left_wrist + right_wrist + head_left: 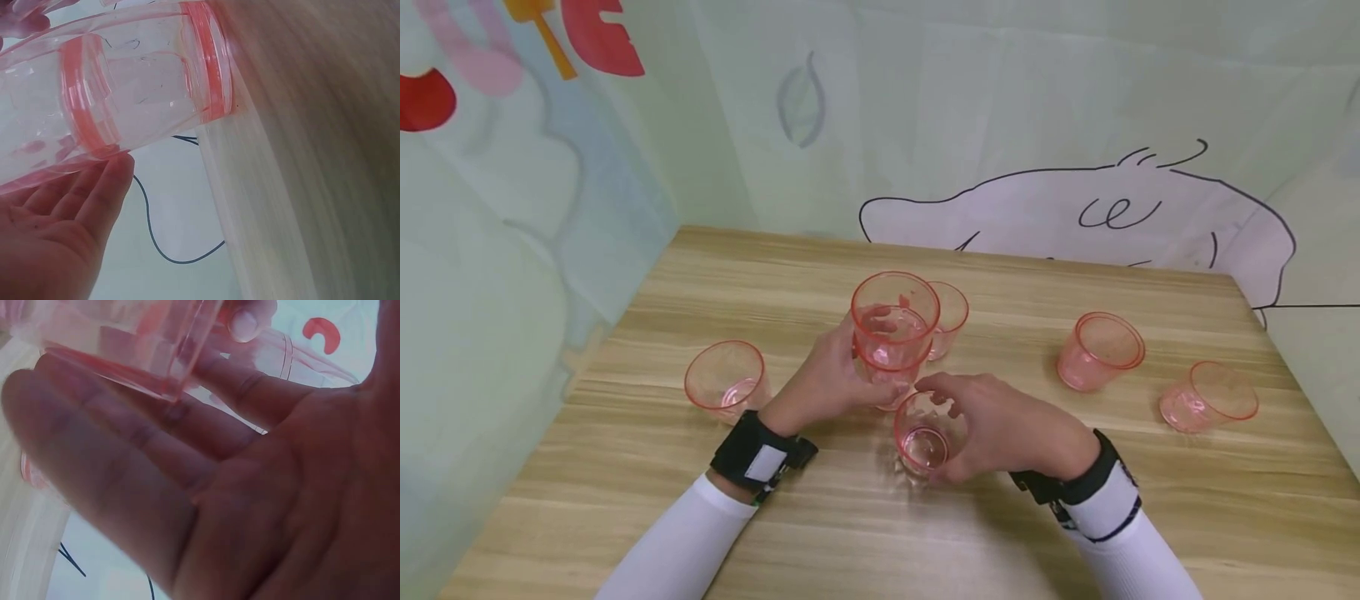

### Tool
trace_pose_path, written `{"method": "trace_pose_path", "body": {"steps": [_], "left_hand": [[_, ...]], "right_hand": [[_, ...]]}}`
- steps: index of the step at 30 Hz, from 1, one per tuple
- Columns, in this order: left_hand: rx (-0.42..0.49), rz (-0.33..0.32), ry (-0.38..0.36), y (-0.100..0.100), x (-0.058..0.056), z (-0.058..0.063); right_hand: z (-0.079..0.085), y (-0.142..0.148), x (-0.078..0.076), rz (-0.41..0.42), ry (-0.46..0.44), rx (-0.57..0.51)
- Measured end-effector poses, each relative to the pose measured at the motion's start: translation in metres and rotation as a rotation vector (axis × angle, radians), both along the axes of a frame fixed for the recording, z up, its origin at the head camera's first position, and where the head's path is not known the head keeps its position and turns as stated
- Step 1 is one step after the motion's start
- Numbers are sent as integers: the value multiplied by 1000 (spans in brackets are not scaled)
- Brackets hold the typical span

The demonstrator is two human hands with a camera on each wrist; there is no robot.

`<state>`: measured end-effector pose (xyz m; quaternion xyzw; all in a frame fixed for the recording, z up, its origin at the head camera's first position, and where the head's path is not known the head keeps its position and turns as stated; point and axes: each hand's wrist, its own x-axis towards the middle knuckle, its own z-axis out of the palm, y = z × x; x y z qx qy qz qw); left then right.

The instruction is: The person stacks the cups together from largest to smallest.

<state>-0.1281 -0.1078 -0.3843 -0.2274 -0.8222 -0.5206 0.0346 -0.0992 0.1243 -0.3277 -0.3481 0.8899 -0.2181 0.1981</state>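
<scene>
Here, wood-grain tabletop [820, 533] below cartoon-printed backdrop [925, 100]; left hand [835, 371] gripping stacked cups [895, 340], right hand [1007, 421] curled round single cup [925, 443].

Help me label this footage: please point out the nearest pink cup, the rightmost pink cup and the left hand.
Nearest pink cup [924, 447]: head view, inside bottom.
Rightmost pink cup [1201, 404]: head view, side wall.
Left hand [837, 375]: head view, thumb side.
</scene>
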Motion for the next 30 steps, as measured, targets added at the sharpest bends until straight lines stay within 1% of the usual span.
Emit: {"method": "trace_pose_path", "body": {"steps": [6, 11, 16, 20, 24, 30], "left_hand": [[-6, 3, -1, 0, 2, -1], [-5, 8, 7, 0, 3, -4], [4, 15, 10, 2, 3, -6], [11, 10, 8, 2, 4, -6], [1, 9, 14, 2, 4, -6], [-2, 16, 22, 3, 5, -7]], "right_hand": [[0, 2, 0, -14, 11, -4], [2, 9, 0, -62, 1, -18], [7, 17, 0, -88, 19, -46], [9, 22, -2, -69, 69, -118], [11, 28, -2, -81, 103, -175], [18, 36, -2, -107, 190, -176]]}}
